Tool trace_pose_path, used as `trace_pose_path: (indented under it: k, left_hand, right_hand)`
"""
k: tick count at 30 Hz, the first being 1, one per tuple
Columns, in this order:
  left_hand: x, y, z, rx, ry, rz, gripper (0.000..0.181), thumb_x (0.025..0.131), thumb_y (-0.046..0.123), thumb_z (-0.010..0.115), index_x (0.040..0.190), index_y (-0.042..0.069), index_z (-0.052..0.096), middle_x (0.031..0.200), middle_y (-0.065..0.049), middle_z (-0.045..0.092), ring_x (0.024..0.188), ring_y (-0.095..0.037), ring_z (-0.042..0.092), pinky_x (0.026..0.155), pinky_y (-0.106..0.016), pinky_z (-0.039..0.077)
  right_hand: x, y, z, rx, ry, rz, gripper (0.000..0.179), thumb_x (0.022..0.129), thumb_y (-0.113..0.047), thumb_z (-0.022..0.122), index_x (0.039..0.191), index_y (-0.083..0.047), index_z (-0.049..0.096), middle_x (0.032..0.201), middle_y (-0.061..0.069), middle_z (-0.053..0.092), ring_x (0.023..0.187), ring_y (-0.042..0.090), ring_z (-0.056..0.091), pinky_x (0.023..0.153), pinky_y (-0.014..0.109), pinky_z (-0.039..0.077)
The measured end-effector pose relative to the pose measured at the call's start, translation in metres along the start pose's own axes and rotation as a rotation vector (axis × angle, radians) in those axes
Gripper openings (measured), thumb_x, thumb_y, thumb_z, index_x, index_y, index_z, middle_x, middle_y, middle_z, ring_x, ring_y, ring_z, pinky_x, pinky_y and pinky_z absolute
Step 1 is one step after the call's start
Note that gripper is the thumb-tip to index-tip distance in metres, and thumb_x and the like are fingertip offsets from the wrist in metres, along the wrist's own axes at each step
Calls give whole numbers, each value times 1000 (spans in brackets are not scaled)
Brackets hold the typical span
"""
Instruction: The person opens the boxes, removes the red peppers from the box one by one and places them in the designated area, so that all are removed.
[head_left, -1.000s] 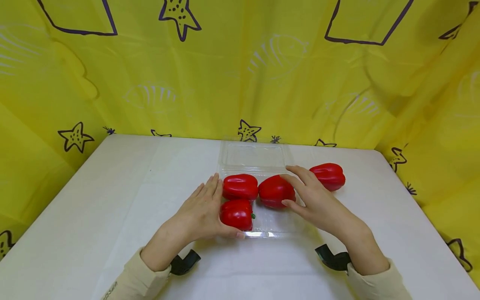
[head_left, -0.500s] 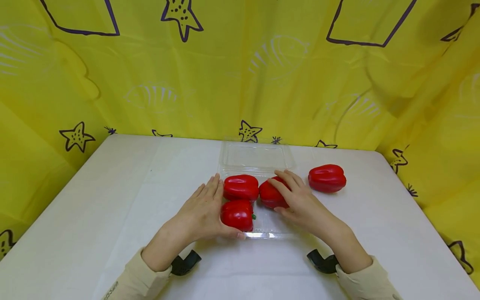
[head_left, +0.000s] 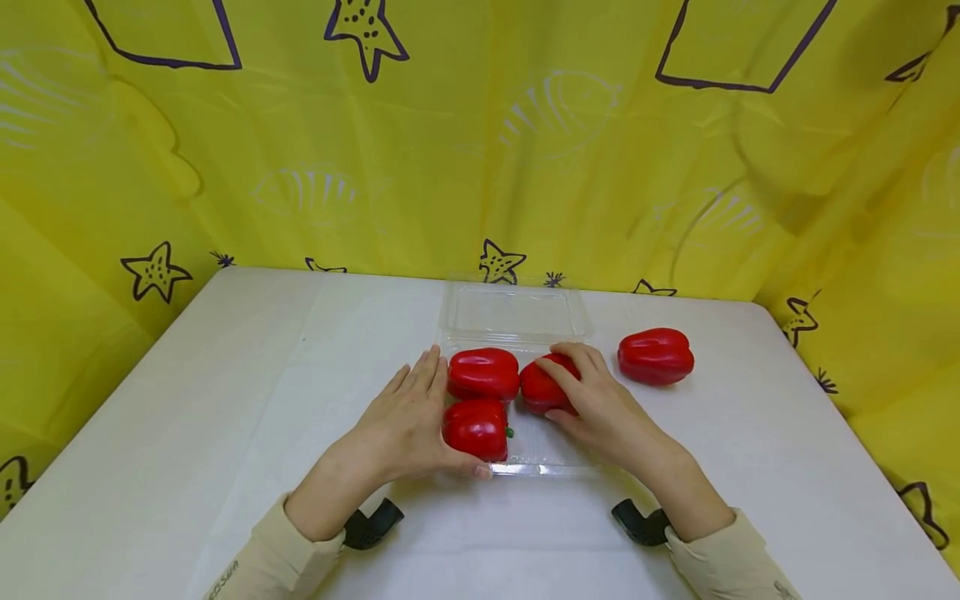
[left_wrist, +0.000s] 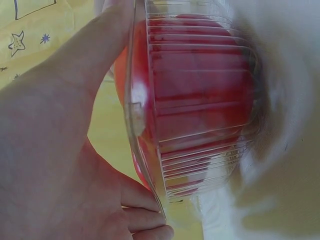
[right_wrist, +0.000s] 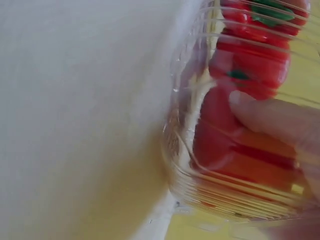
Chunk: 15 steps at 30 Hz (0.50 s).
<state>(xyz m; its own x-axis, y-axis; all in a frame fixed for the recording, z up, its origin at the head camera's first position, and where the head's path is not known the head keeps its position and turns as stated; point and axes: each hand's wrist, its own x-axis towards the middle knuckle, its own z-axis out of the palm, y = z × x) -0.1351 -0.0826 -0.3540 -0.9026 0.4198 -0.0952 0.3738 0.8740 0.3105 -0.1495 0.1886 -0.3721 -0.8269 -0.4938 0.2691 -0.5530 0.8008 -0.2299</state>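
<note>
A clear plastic clamshell container (head_left: 540,469) lies on the table with its lid (head_left: 517,312) folded back. In its left part sit two red bell peppers, one behind (head_left: 483,373) and one in front (head_left: 477,431) with a green stem. My left hand (head_left: 405,425) lies along the container's left side, fingers straight, thumb at the front edge. My right hand (head_left: 611,412) grips a third red bell pepper (head_left: 542,387) in the back right part; its right side is hidden under the fingers. Through the ribbed wall, the right wrist view shows the thumb (right_wrist: 270,112) on that pepper.
Another red bell pepper (head_left: 656,357) lies on the white table (head_left: 225,400), right of the container. A yellow curtain (head_left: 450,150) with sea-creature drawings hangs behind the table and at both sides. Dark curved pieces (head_left: 372,525) stick out at both wrists.
My right hand has moved left and closed its fingers over the back right pepper, uncovering the loose pepper on the table. My left hand has stayed at the container's side.
</note>
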Motion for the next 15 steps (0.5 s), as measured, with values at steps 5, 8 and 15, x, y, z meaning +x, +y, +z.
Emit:
trace_pose_path:
  k: [5, 8, 15]
  left_hand:
    - [0, 0, 0, -12, -2, -2, 134, 62, 76, 75, 157, -1, 19, 166, -18, 15, 155, -33, 14, 124, -53, 20]
    - [0, 0, 0, -16, -2, -3, 135, 62, 76, 76, 157, -1, 19, 166, -18, 15, 155, -33, 14, 124, -53, 20]
    - [0, 0, 0, -18, -1, -5, 135, 62, 75, 76, 157, -1, 19, 166, -18, 15, 154, -34, 15, 124, -53, 20]
  right_hand:
    - [1, 0, 0, -10, -6, 14, 67, 80, -18, 83, 140, -14, 54, 139, 10, 46, 134, 29, 39, 96, 45, 56]
    - [2, -1, 0, -20, 3, 9, 67, 79, -17, 84, 139, -13, 55, 138, 11, 47, 133, 29, 40, 96, 46, 56]
    - [2, -3, -2, -44, 37, -8, 69, 75, -14, 87, 137, -12, 58, 136, 12, 48, 130, 30, 42, 95, 46, 57]
